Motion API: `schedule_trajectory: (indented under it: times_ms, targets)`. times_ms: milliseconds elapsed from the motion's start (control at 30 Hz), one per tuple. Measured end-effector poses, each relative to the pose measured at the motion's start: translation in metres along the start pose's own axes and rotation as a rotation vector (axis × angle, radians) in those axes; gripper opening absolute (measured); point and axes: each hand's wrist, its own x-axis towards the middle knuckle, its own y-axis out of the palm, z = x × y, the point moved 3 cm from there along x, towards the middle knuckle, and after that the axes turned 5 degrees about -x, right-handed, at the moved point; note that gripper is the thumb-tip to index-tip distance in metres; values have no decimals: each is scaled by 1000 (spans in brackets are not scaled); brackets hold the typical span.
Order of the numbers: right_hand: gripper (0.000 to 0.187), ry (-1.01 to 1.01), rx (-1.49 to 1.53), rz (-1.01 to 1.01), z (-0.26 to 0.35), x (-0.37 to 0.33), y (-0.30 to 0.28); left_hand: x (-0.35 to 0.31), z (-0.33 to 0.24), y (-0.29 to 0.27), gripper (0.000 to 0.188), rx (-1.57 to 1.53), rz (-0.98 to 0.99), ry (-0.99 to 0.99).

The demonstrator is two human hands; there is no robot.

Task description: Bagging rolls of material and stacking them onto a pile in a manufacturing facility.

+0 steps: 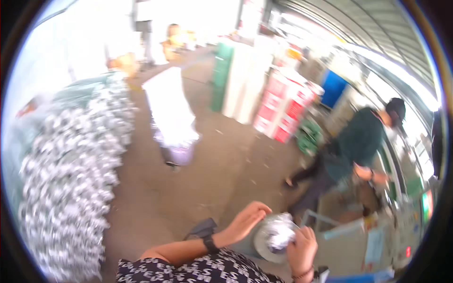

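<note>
left fingers (258,208) straight, empty; right fingers (306,234) curled, grip unclear, by silvery material (278,231) in a round container (260,246).

Black fabric (198,270) scattered with white letter-like print, slightly blurred, covers the person's body along the bottom of the frame. The left hand (244,224) and right hand (303,246) are bare. A dark band (210,244) circles the left wrist; a thin reddish-brown bracelet (303,273) rings the right.

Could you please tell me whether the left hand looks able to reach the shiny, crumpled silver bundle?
Probably yes: the left hand is right beside the silver bundle, and nothing visible seems to block the way, though blur hides fine detail.
</note>
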Motion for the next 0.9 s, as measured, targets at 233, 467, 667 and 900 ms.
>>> schedule_trajectory:
  times_ms: [233, 467, 667, 900]
  targets:
    - [19, -99, 463, 89, 79, 97, 18, -93, 181, -153, 37, -693, -496, -746]
    - [39, -188, 1039, 53, 179, 197, -11, -175, 251, -237, 38, -889, -637, -959]
    - [37, -45, 1175, -269, 138, 189, -64, -178, 238, -272, 45, -542, -45, -430]
    - [36, 437, 1223, -192, 64, 155, 20, -102, 185, -332, 50, -973, -276, -283]
